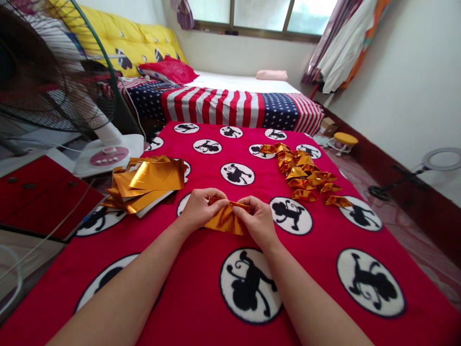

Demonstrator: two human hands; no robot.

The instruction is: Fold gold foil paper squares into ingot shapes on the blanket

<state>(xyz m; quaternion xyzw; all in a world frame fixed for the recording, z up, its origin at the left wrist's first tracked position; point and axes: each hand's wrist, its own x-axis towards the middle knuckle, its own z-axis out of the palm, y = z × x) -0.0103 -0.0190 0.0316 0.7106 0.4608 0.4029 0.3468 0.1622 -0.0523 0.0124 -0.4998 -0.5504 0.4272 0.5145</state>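
Gold sheet [226,226] is in both my hands, approx. mid-cloth, over the red cloth [201,288], its far edge folded or rolled, can't tell which. My L hand [199,210] is closed, thumb + fingers pinching the L part of that edge; my R hand [259,219] pinches the R part likewise, thumb tips just beside each other. Gold stack [156,177] lies to the L, nr the fan [85,105]; folded pieces [297,172] sit clustered farther off, to the R.
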